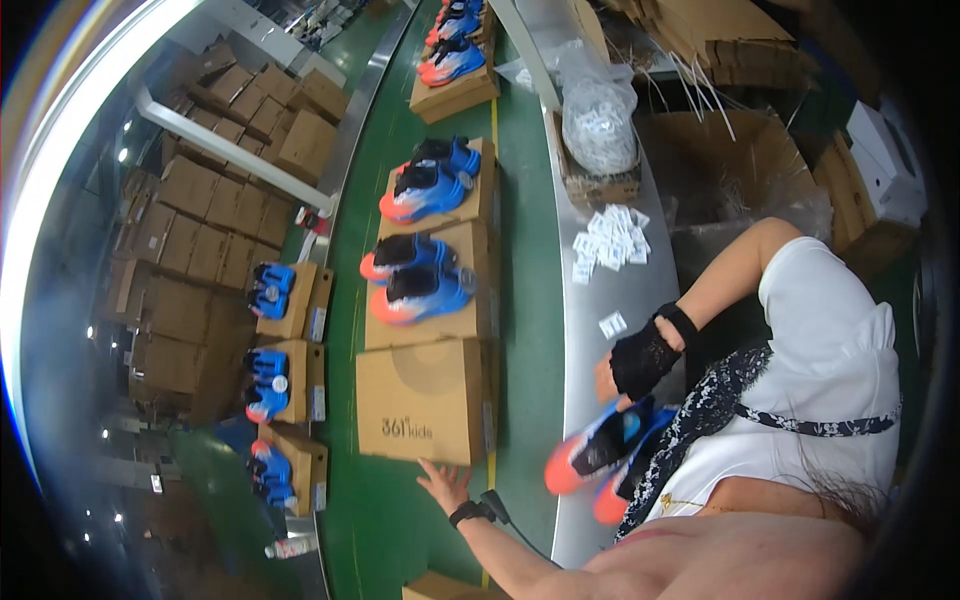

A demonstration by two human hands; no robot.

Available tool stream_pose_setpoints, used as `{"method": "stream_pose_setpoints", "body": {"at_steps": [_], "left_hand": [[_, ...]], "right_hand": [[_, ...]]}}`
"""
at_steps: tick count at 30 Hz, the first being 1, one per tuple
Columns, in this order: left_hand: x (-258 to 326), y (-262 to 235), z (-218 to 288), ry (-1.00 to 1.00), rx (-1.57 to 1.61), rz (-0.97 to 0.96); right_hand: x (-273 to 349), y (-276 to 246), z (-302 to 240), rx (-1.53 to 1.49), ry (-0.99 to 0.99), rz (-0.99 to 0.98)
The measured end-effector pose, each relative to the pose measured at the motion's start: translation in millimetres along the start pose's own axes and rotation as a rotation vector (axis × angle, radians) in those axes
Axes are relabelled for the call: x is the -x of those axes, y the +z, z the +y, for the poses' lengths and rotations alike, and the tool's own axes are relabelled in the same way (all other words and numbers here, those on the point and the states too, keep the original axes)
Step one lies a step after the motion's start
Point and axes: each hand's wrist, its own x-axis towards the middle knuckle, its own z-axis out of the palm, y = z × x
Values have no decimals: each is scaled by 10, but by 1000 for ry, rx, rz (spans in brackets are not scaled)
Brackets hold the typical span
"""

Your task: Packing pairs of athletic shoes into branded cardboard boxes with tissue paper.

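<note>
The left hand (pixel 445 487) has its fingers spread and holds nothing. It is right by the near edge of a brown cardboard shoe box (pixel 420 400) with its lid down; it is hard to tell if the fingertips touch it. A black wristband (pixel 466 514) goes around that wrist. The box sits on a green conveyor belt (pixel 530 270). Farther up from the left hand, past that box, more shoe boxes (pixel 478 235) have blue and orange sneakers (pixel 425 280) on top. Off to its left is another row of boxes (pixel 312 375) with sneakers (pixel 268 380) on them.

The right hand (pixel 640 365) wears a black fingerless glove (pixel 643 362). Its fingers bend down over a pair of blue and orange-red sneakers (pixel 570 465), but you cannot tell if they grip a shoe. The pair lies just below this hand, on a shiny metal table (pixel 590 365). One small white packet (pixel 612 324) lies just above the hand. Farther up is a pile of white packets (pixel 610 240), and past it a clear plastic bag (pixel 600 125).
</note>
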Motion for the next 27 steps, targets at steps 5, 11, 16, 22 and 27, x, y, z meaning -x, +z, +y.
{"method": "stream_pose_setpoints", "body": {"at_steps": [5, 11, 16, 22, 27], "left_hand": [[-400, 648, 3, 333, -58, -283], [-689, 2218, -248, 330, -254, -390], [-651, 2908, -343, 484, -187, -344], [231, 2340, 317, 143, -177, -255], [532, 1592, 40, 552, -661, 143]], "right_hand": [[502, -401, 907, 75, 289, 236], [-171, -1142, 1385, 328, 424, 166], [-560, -513, 2118, 874, 329, 203], [-756, -497, 1985, 548, 112, 465], [-1062, -563, 992, -220, 218, 444]]}}
